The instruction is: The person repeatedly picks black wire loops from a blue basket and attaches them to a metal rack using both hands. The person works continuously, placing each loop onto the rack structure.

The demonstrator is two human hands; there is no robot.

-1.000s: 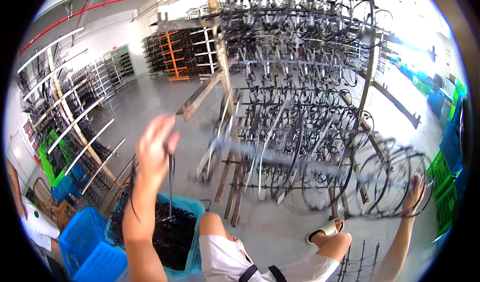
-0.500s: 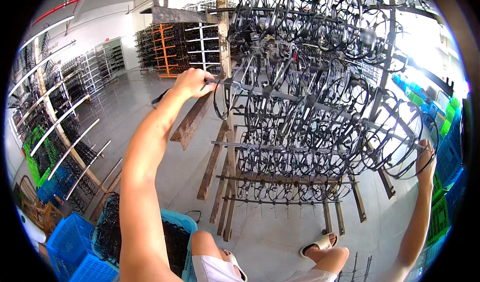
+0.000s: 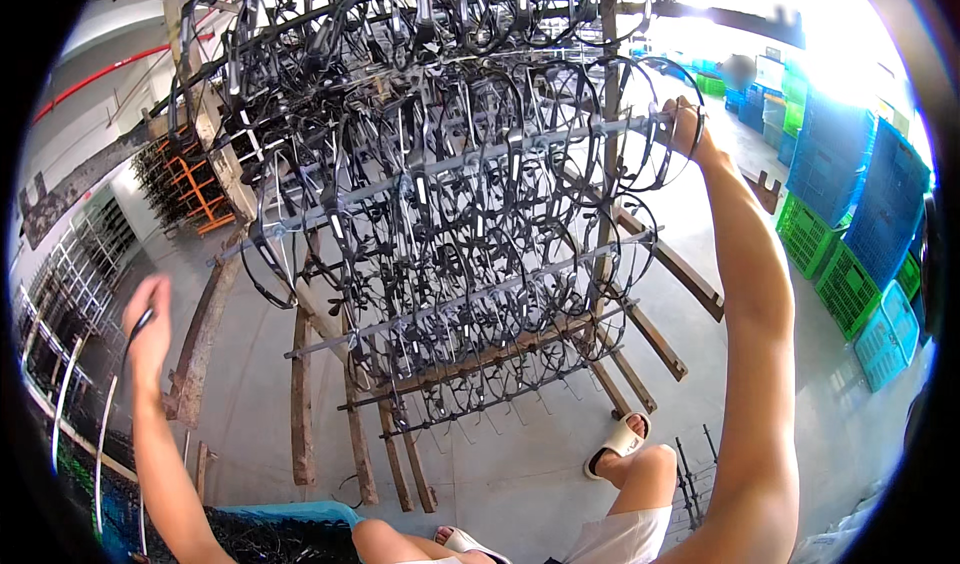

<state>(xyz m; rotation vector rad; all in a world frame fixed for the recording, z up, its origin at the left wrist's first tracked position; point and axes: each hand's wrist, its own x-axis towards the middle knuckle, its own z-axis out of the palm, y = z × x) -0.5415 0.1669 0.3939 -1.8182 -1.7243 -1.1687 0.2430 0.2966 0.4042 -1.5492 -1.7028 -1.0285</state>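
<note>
Head view, the only one: right hand (image 3: pixel 685 124) is up high at the rack (image 3: pixel 440 264), fingers curled around the end of a grey metal rail (image 3: pixel 560 136) near the upright post, so closed on the rail. Left hand (image 3: pixel 148 329) is low and out to the side, well apart from the rack, pinching the top of a thin black loop part (image 3: pixel 128 354) that hangs down from it; narrow pinch grip, holding that part. The rack is packed with dark ring-shaped parts (image 3: pixel 470 194) hung on sloping rails over wooden props (image 3: pixel 300 404). A blue bin (image 3: pixel 300 514) with more dark parts sits at the lower edge by the knees; stacked blue and green crates (image 3: pixel 850 224) stand to the right. Risks, as a judgement: the pinched part looks loosely held and could slip into the bin or onto the floor; hung rings sit crowded, so a snag could drag neighbours off the rail; pulling on the rail may rock the propped frame.
</note>
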